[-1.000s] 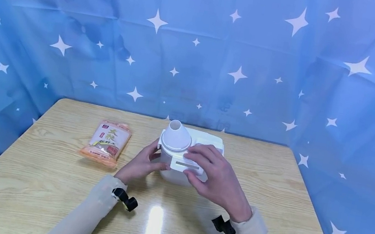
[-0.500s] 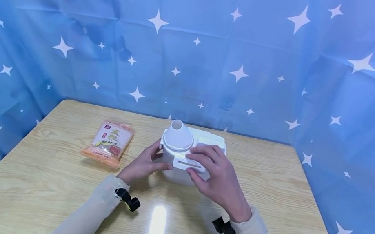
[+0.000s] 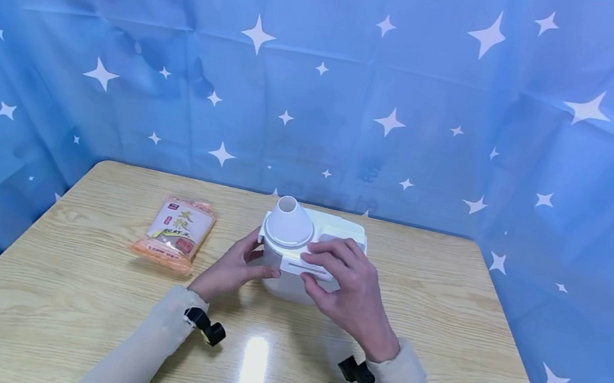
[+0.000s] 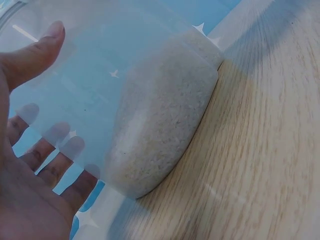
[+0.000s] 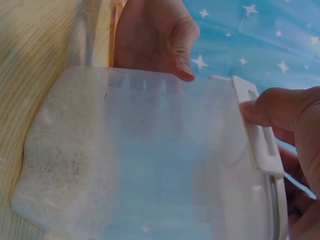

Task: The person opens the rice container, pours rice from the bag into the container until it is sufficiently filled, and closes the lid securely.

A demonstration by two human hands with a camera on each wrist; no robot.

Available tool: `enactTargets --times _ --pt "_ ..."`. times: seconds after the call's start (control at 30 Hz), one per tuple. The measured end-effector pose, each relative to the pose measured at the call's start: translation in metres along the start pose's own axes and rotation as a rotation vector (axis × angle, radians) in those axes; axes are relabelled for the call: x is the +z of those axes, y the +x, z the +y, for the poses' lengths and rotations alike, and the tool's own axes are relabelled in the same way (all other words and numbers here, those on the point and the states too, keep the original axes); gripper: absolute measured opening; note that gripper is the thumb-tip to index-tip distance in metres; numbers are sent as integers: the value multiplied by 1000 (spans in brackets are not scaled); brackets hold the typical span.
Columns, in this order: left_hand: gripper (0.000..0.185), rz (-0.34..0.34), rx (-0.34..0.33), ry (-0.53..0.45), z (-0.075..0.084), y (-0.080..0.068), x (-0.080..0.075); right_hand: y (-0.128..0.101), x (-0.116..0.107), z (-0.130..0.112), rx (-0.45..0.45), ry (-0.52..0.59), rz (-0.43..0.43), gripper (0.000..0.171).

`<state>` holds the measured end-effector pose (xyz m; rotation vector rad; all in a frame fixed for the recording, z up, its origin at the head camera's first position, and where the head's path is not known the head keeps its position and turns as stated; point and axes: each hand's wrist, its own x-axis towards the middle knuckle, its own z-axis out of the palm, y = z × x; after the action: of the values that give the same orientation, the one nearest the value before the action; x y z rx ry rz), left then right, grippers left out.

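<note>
A translucent white container (image 3: 286, 286) stands on the wooden table (image 3: 81, 303); its white lid (image 3: 346, 228) carries a cone spout (image 3: 288, 217). My left hand (image 3: 232, 268) cups the container's left side, thumb in front. Seen from the left wrist, my thumb (image 4: 30, 55) lies on the container wall (image 4: 100, 75) and the fingers show through it, above white rice (image 4: 160, 120) in the bottom. My right hand (image 3: 353, 289) pinches the lid's front latch flap (image 3: 306, 267). In the right wrist view my thumb (image 5: 280, 107) presses that latch flap (image 5: 257, 130).
An orange and clear food packet (image 3: 175, 230) lies flat on the table left of the container. Blue star-patterned cloth (image 3: 473, 145) walls in the table on three sides. Bare wood (image 4: 260, 150) lies around the container.
My right hand has drawn slightly toward me and its fingers have curled tighter on the latch flap. The container, the left hand and the packet have stayed put.
</note>
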<state>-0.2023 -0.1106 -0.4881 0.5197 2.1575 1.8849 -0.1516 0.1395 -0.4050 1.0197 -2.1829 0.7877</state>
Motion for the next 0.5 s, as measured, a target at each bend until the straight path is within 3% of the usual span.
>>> enactTargets --times 0.5 --pt "91 -3 21 -24 2 -2 1 0 4 2 -7 21 53 25"
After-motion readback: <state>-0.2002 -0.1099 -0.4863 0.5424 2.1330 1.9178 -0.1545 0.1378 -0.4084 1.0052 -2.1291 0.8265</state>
